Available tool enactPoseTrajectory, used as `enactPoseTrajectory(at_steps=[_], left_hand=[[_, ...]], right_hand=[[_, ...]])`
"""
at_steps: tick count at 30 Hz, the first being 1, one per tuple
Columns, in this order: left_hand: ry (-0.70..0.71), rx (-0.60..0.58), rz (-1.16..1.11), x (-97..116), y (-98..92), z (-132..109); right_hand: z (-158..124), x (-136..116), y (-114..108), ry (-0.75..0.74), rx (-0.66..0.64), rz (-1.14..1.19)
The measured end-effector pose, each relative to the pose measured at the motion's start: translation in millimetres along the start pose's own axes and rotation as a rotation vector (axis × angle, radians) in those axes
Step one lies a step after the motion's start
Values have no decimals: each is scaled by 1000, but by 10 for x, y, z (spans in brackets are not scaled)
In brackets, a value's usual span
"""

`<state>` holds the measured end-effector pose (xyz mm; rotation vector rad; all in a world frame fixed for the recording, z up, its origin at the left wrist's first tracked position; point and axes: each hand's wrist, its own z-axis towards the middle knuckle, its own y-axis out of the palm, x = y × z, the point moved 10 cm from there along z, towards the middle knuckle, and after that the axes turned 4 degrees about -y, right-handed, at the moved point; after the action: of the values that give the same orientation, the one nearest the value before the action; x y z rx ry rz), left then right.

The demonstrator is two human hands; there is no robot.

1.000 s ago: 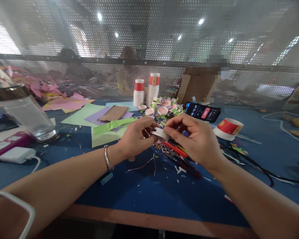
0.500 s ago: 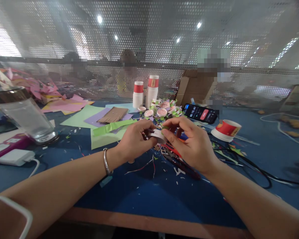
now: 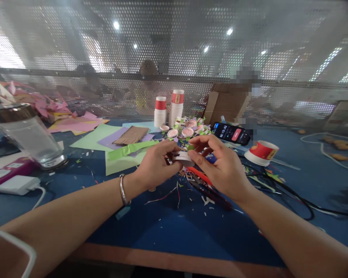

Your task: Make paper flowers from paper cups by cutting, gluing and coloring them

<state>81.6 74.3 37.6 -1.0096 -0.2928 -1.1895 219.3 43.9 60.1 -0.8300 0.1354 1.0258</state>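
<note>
In the middle of the head view, my left hand [image 3: 158, 164] is closed on the edge of a shallow white paper ring [image 3: 186, 158], which looks like the bottom cut from a paper cup. My right hand [image 3: 226, 170] pinches a small green paper piece [image 3: 190, 147] between thumb and forefinger, at the ring's upper right edge. Whether the right fingertips also touch the ring is hard to make out. Beyond my hands lies a pile of similar cup bottoms [image 3: 187, 132] with green and purple paper bits on them. Beneath my right hand is a red-handled tool [image 3: 199, 175], partly hidden.
Two cup stacks [image 3: 160, 112] stand at the back, by a perforated metal screen. A phone [image 3: 232, 133] shows a running timer. A cut red-and-white cup [image 3: 262, 151] and black cables lie right. Left are coloured sheets [image 3: 88, 137], brown cardboard [image 3: 132, 135], a glass [image 3: 36, 137] and a power strip.
The green piece shows more clearly now above the ring. My hands have barely moved, and the whole view has shifted slightly. The phone's timer has advanced one second.
</note>
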Motion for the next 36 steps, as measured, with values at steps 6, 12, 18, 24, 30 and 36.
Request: enactPoseTrajectory(at_steps=[6, 12, 18, 24, 30, 36], left_hand=[[-225, -134, -350, -284, 200, -17], [-288, -180, -578, -281, 284, -26], [-250, -151, -535, -241, 243, -11], [-236, -115, -529, -253, 213, -8], [-148, -90, -330, -193, 146, -9], [-54, -89, -198, -56, 118, -11]], right_hand=[[22, 150, -109, 95, 64, 126], [15, 322, -41, 193, 18, 253], [14, 292, 62, 216, -78, 282], [34, 250, 56, 206, -87, 273], [11, 268, 83, 253, -107, 367], [-26, 335, 127, 315, -75, 502]])
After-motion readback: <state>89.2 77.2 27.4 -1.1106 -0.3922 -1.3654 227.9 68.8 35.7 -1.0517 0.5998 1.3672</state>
